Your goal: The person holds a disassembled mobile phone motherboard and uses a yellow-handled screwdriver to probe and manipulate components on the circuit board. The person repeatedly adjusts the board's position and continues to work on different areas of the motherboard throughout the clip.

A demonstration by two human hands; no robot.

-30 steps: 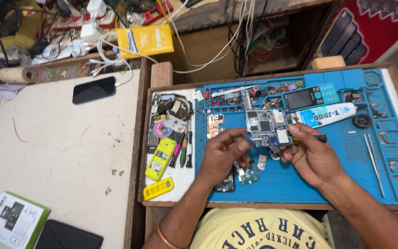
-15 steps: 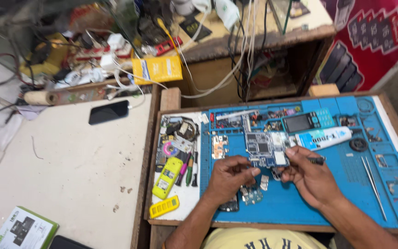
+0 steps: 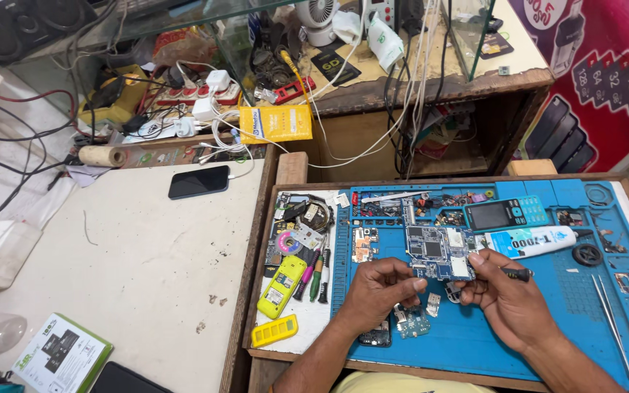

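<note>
**Board pinched between both hands over blue mat**

Seen from the head camera, looking down on a workbench. Left hand (image 3: pixel 378 291) curled, fingertips closed on the lower left edge of a circuit board (image 3: pixel 437 251). Right hand (image 3: pixel 507 295) also curled, thumb and forefinger pinching the board's lower right corner, with a thin black tool (image 3: pixel 516 274) gripped across the fingers and pointing right. Board held level, just above a blue mat (image 3: pixel 547 342), near the mat's middle and slightly toward the far edge.

Just beyond the board on the right: a dark keypad phone (image 3: pixel 502 214) lying flat, and a white glue tube (image 3: pixel 536 241) lying on its side, nozzle to the right, close by the right hand. Small orange-brown board (image 3: pixel 364 244) flat on the mat, just left of the held one. Small loose parts (image 3: pixel 410 320) scattered on the mat below the hands, between the wrists. Tweezers (image 3: pixel 610 313) lying well to the right on the mat.

Left of the mat, on a white strip: yellow phone shell (image 3: pixel 282 286), yellow keypad piece (image 3: pixel 275 330) nearer the front edge, and screwdrivers (image 3: pixel 314 273) with coloured handles beside the shell.

Further left, on a pale table (image 3: pixel 132 276): black smartphone (image 3: pixel 198 182) face up near the far side, green and white box (image 3: pixel 62 356) at the near corner. Tangle of cables and a yellow packet (image 3: pixel 276 123) on the shelf behind.
</note>
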